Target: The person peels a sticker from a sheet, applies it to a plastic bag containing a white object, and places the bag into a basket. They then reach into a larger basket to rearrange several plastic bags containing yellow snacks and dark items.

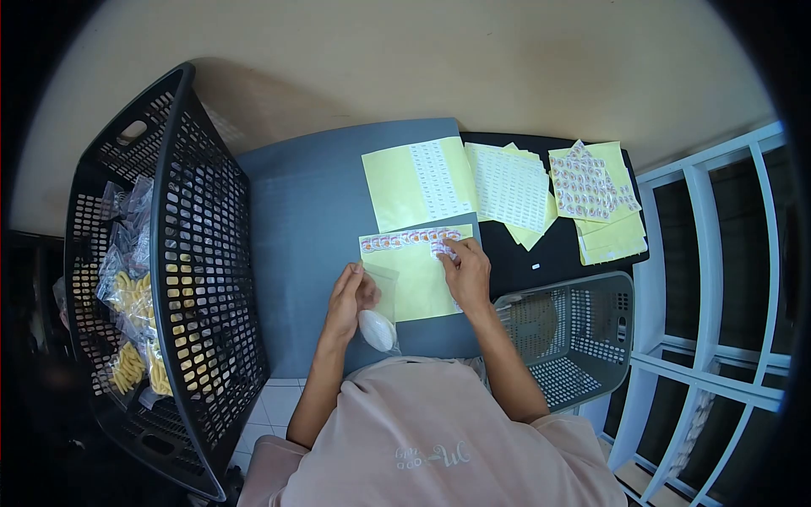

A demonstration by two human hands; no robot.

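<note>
My left hand point(345, 297) is closed on the upper edge of a clear plastic bag point(386, 291), which holds a white oval item point(377, 330) at its bottom. Under my right hand point(468, 272) lies a yellow sticker sheet point(414, 287) with a row of small round printed stickers point(397, 240) along its top. The right thumb and index finger are pinched together at the stickers near the sheet's upper right; whether a sticker is between them is too small to tell.
Above lies another yellow sheet point(389, 182) with white labels. More label sheets point(511, 188) and round-sticker sheets point(583, 188) lie right. A tall dark basket point(207, 253) with bagged yellow items stands left, a grey basket point(604, 338) lower right. White railings point(701, 245) flank the table point(296, 253).
</note>
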